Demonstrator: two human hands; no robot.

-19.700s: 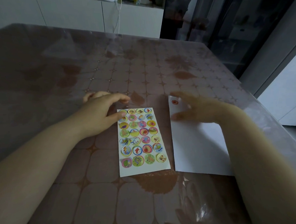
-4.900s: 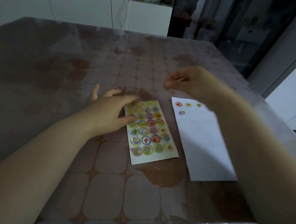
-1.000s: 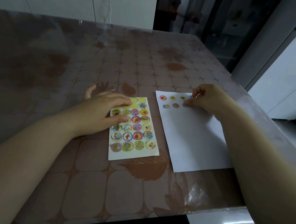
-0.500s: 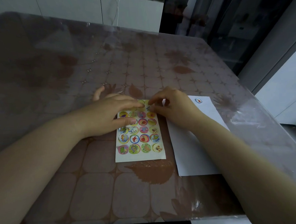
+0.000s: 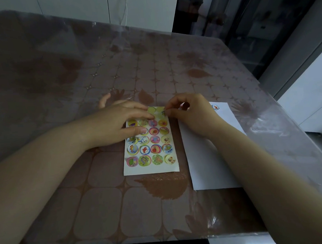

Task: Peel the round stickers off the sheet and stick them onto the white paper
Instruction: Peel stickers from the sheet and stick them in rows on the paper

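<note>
The left hand (image 5: 117, 124) presses straight fingers on the colourful rectangular sticker sheet (image 5: 151, 169); the arched right hand (image 5: 191, 114) pinches a round sticker (image 5: 163, 112).

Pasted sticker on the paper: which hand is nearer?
Right. The right hand is just left of the pasted sticker, pinching a sticker at the sheet's top; the left hand presses the sheet, farther left.
</note>
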